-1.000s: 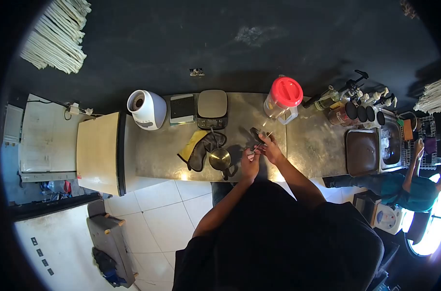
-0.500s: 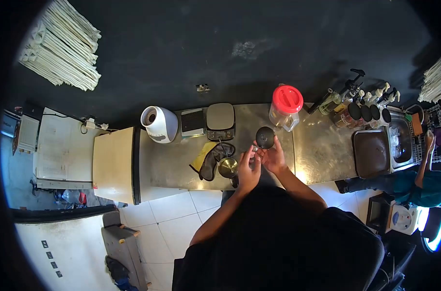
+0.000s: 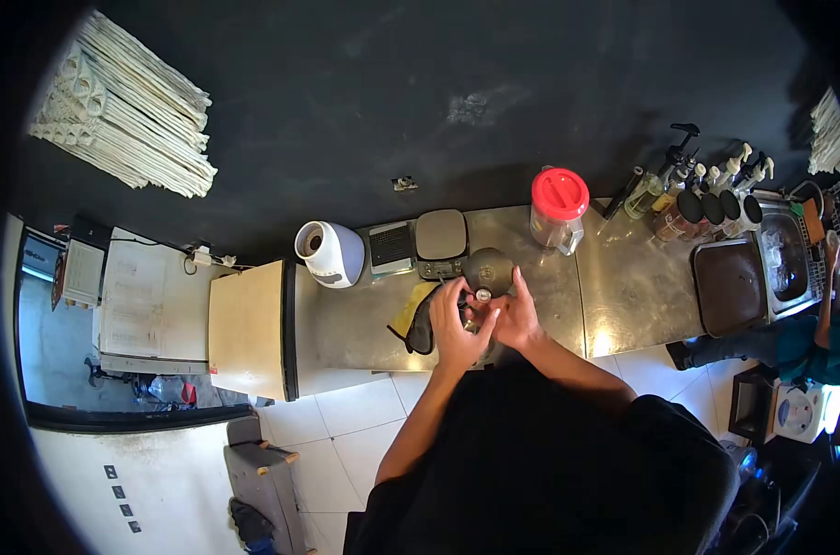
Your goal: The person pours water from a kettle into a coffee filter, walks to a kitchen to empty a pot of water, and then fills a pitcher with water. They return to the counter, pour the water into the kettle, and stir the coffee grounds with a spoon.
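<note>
Fingers of both hands close on one thing at the middle of the frame: the left hand (image 3: 456,326) curls around the lower side of a dark round lid (image 3: 489,269), and the right hand (image 3: 517,314) pinches near a small pale knob (image 3: 483,295) at its near edge — whether the knob belongs to the lid is too small to tell. Judging by this, the piece is lifted clear of the steel counter (image 3: 614,277) and being fiddled with; nothing looks set down or fitted yet. It looks matte, dark grey and domed. Just left lies a yellow-and-dark cloth (image 3: 412,316); a red-capped jug (image 3: 558,210) stands to the upper right.
</note>
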Motion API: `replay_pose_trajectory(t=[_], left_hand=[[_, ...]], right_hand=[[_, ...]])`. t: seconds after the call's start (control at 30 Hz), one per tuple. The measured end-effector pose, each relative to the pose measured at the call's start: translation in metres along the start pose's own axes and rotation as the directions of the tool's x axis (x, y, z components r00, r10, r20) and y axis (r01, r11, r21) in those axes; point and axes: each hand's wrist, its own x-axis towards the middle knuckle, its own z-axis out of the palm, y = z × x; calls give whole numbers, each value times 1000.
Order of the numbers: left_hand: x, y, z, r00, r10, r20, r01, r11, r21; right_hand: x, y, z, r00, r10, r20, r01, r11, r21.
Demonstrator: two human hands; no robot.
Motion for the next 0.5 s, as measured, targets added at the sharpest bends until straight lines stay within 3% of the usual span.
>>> replay_pose_trajectory(t=[0.17,0.23,0.37,0.5], left_hand=[[22,-3,-17,995,57,80,-62,997,53],[27,-5,-21,980,22,196,-36,997,67],[24,-5,-25,960,-50,275,35,997,62],[17,-5,-25,976,-18,216,5,998,62]], right_hand=[[-1,15,6,1000,29,-4,-29,999,-18],[-2,22,12,1000,-7,-11,7,1000,18],[-3,26,6,999,38,-33,-37,998,51],[-3,29,6,996,64,-65,-62,998,22]])
